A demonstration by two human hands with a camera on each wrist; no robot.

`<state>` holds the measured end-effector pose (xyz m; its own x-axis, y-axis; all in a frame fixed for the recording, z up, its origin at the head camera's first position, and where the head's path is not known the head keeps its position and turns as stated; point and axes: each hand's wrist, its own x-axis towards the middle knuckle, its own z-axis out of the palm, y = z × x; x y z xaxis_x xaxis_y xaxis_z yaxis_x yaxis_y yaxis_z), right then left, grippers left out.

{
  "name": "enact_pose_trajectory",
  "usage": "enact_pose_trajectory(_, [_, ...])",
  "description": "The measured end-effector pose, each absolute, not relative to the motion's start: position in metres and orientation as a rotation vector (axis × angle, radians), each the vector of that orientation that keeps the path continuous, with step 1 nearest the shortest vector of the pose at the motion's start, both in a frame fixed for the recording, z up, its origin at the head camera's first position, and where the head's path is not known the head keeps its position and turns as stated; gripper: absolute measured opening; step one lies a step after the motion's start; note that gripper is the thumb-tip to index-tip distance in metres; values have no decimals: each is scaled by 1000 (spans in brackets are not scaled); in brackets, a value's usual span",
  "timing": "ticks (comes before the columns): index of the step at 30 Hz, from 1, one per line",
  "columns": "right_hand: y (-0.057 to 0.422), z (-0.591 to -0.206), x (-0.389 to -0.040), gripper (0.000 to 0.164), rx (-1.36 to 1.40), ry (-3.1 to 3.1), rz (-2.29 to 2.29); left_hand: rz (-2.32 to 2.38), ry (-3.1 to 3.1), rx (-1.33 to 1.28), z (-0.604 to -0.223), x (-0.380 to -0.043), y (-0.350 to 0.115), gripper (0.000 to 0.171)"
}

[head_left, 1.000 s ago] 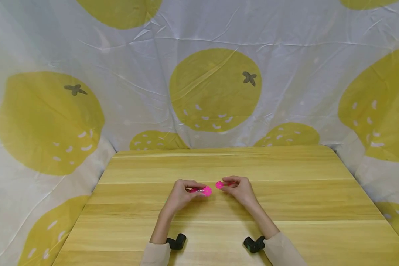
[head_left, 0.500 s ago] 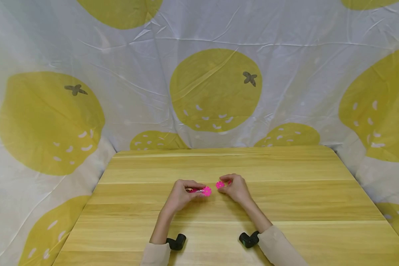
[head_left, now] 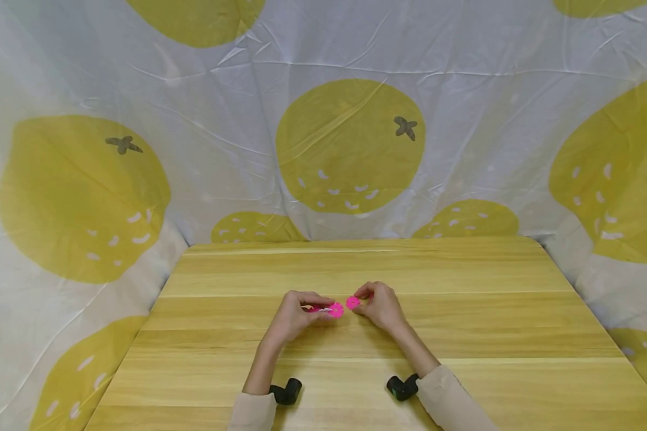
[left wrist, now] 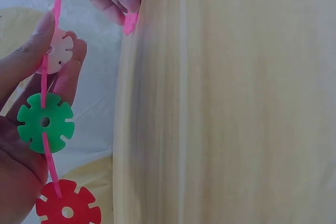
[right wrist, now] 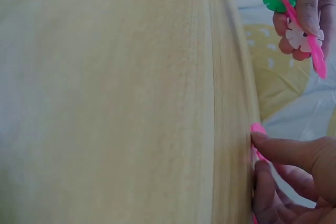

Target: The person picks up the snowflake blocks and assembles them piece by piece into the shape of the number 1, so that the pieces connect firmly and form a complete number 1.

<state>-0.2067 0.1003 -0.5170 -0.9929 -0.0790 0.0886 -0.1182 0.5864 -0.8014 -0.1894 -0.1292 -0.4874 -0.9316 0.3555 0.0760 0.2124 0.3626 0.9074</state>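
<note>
disc chain (left wrist: 59,124) pinched by left fingers (left wrist: 67,80); pink disc (head_left: 353,302) juts from pinching right fingers (right wrist: 286,151)

Disc chain (left wrist: 56,123) left, disc (head_left: 353,302) right, table (head_left: 345,386) beneath

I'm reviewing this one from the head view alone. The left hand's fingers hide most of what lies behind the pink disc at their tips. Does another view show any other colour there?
Observer: Yes, the left wrist view shows a green disc in front of the left hand.
Operator: What joins directly to that pink disc?
Observer: Next to the pink disc is a white disc with a notched rim.
Operator: And past the green one?
Observer: A red disc, linked through a pink piece seen edge-on.
</note>
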Motion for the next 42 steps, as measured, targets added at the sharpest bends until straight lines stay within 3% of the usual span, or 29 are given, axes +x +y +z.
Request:
enact_pose_trajectory(9, [108, -518, -204, 18, 338, -2678, 1677, 1580, 2505, 518, -488, -190, -128, 20])
enact_pose_trajectory(22, [127, -510, -176, 25, 312, -2422, 2222, 1605, 2441, 524, -488, -188, -125, 19])
enact_pose_trajectory(42, [117, -507, -162, 21, 365, -2295, 2184, 1583, 2417, 541, -484, -187, -124, 17])
